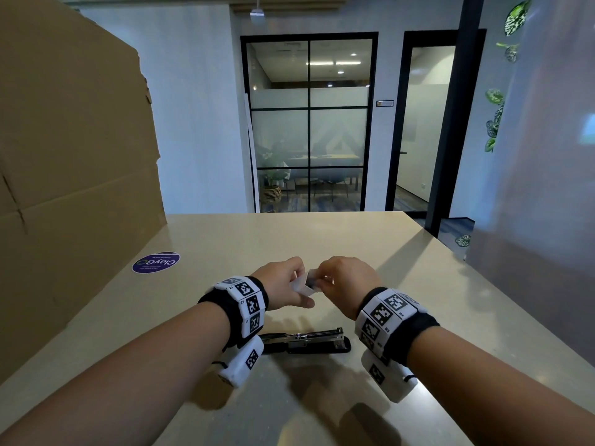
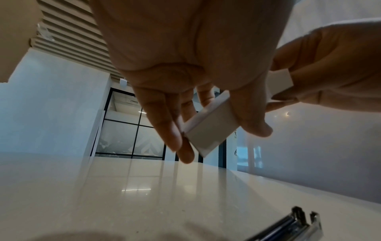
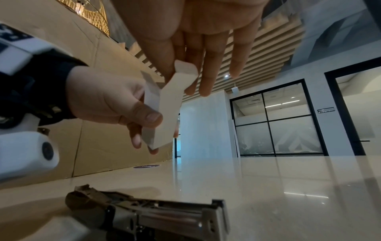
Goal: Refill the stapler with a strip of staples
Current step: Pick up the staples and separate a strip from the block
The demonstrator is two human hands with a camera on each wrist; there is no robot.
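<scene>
Nearest the camera on a pale, glossy table [image 1: 322, 239], a black stapler [image 1: 306, 341] lies swung open, its metal staple channel [image 3: 164, 213] exposed and facing up, between the person's two forearms. Both wrists wear black bands [image 1: 402, 329] carrying white blocks printed with square black-and-white codes.

Just beyond the stapler, raised above the tabletop, the two hands meet over a small white cardboard staple box [image 1: 302, 284]. The left hand [image 1: 280, 286] pinches the box body [image 2: 208, 130] between thumb and curled fingers, seen clearly from the left wrist. The right hand [image 1: 347, 281] has thumb and forefinger pinched on the box's opened end flap [image 3: 185, 68], while its other fingers [image 3: 237, 53] stretch out almost straight. A dark sliver shows at the box's open mouth in the head view; whether it is the strip of staples cannot be told.

Farther back on the left, a round purple sticker [image 1: 156, 262] lies on the table beside a large sheet of brown cardboard [image 1: 74, 162] standing upright along the left edge. Beyond the table's far edge stand a white wall, a black-framed glass partition [image 1: 309, 123] with frosted bands, and a glass door [image 1: 428, 123] to its right. Green leaves [image 1: 515, 17] hang at the far right.
</scene>
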